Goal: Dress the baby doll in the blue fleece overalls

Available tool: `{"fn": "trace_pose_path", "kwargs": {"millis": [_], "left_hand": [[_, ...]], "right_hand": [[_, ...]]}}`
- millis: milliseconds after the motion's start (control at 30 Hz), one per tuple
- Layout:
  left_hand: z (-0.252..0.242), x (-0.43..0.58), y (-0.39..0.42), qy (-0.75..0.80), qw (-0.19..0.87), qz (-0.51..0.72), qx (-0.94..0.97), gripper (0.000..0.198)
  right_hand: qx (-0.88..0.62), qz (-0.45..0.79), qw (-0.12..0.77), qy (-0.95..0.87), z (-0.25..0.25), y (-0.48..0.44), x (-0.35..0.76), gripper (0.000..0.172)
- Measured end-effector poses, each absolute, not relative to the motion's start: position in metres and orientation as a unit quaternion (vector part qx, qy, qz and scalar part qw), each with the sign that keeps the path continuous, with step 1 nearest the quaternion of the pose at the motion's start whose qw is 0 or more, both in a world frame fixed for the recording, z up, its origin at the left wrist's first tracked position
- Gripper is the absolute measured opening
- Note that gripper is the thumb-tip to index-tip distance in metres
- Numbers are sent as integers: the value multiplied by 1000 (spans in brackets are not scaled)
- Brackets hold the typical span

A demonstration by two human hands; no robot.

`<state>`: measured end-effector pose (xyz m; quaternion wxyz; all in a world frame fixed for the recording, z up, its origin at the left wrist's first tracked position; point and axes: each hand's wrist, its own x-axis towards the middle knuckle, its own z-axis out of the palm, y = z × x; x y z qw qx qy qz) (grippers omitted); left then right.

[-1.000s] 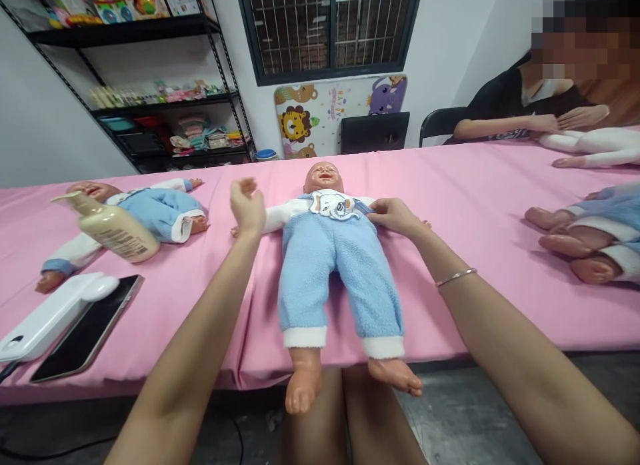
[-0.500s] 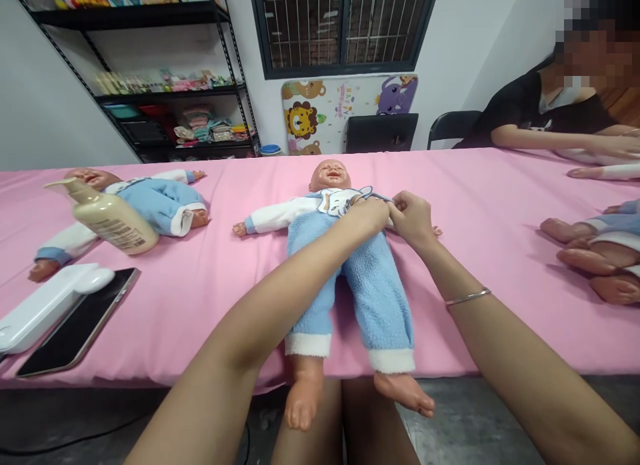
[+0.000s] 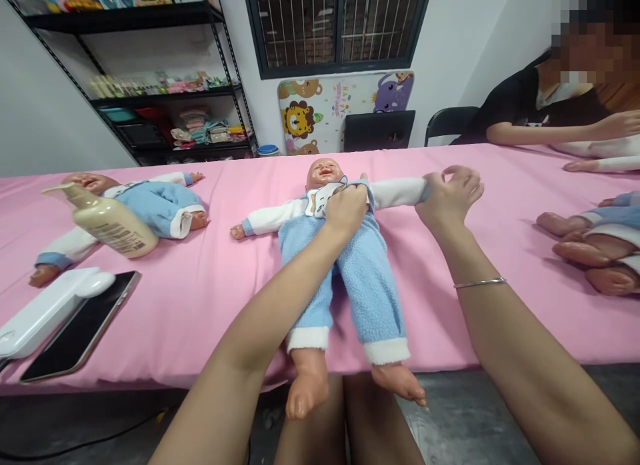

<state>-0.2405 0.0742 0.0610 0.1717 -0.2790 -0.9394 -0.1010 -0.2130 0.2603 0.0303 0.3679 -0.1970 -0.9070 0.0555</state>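
1. Head view: doll (image 3: 345,265) in a blue fleece suit lies face up at the middle of a pink table (image 3: 200,305), feet hanging past the near edge.
2. Left hand (image 3: 347,208) rests on the doll's chest, fingers closed on the bib.
3. Right hand (image 3: 447,195) sits at the end of the doll's outstretched white sleeve, fingers curled round the cuff and holding the arm out to the side.
4. Left of the doll lie a second doll (image 3: 145,202), a cream pump bottle (image 3: 107,222) tipped against it, a white device (image 3: 47,308) and a dark phone (image 3: 83,328).
5. Right of the doll, bare legs of more dolls (image 3: 590,248) show; beyond them another person's arm (image 3: 555,132) reaches over the table.
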Motion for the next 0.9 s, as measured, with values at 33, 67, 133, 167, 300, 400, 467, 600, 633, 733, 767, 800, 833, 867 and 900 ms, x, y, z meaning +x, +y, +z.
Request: {"fn": "trace_pose_path", "kwargs": {"millis": [33, 67, 133, 167, 300, 400, 467, 600, 633, 733, 767, 800, 833, 867, 900], "left_hand": [[60, -241, 73, -938, 178, -104, -278, 43], [59, -241, 73, -937, 184, -107, -276, 45], [56, -242, 72, -935, 195, -113, -274, 48], [55, -243, 72, -934, 200, -115, -273, 49], [51, -246, 73, -932, 210, -123, -270, 52], [51, -246, 73, -931, 199, -133, -275, 52], [52, -246, 73, -930, 187, -139, -283, 51], [55, -243, 74, -934, 167, -142, -281, 52], [55, -242, 74, -936, 167, -139, -279, 52], [55, -240, 77, -934, 181, -122, -282, 49], [55, -240, 77, -932, 189, -117, -288, 49], [54, -240, 77, -929, 195, -115, -294, 49], [54, -242, 77, -926, 198, -115, -300, 50], [53, -243, 76, -924, 195, -117, -308, 50], [53, -245, 76, -921, 190, -122, -317, 51]], "right_hand": [[-193, 87, 416, -884, 35, 255, -215, 27], [-175, 122, 440, -873, 38, 249, -219, 31], [-111, 186, 449, -867, 43, 239, -227, 44], [-82, 211, 453, -863, 44, 234, -232, 53], [-15, 314, 441, -840, 44, 219, -247, 75], [26, 350, 397, -848, 43, 215, -249, 68], [23, 343, 382, -858, 43, 216, -246, 63], [-7, 256, 322, -911, 43, 217, -234, 49], [-20, 215, 299, -930, 44, 216, -230, 45], [-45, 112, 220, -968, 45, 212, -220, 35], [-36, 97, 201, -974, 46, 210, -218, 32], [-17, 94, 192, -977, 47, 209, -218, 29], [9, 102, 196, -975, 47, 208, -218, 26], [35, 120, 211, -969, 46, 208, -219, 24], [57, 143, 231, -961, 46, 209, -221, 22]]}}
